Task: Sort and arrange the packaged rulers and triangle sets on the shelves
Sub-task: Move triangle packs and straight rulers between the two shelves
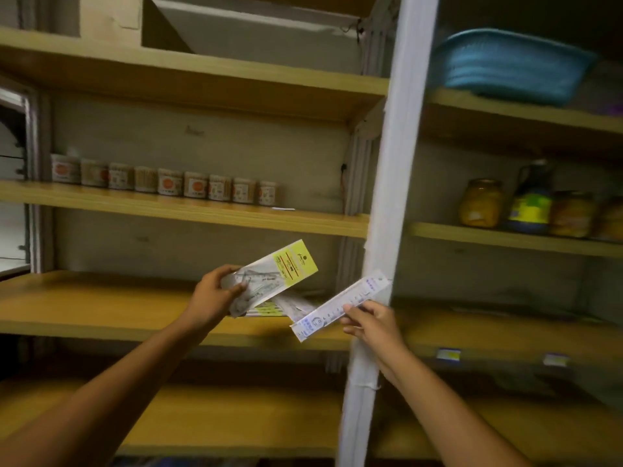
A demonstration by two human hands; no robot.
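Note:
My left hand [215,293] grips a clear packet with a yellow header card, a triangle set [273,276], tilted up to the right above the wooden shelf [84,298]. My right hand [371,323] pinches the lower edge of a packaged ruler [337,306] with blue print, slanted in front of the white upright post [394,183]. A few more clear packets [290,306] lie flat on the shelf between the two held ones, partly hidden behind them.
A row of several small jars [168,182] lines the shelf above. Right of the post stand yellow jars [482,203] and a dark bottle [531,200], with a blue basket [505,67] higher up. Price tags [448,354] sit on the right shelf edge.

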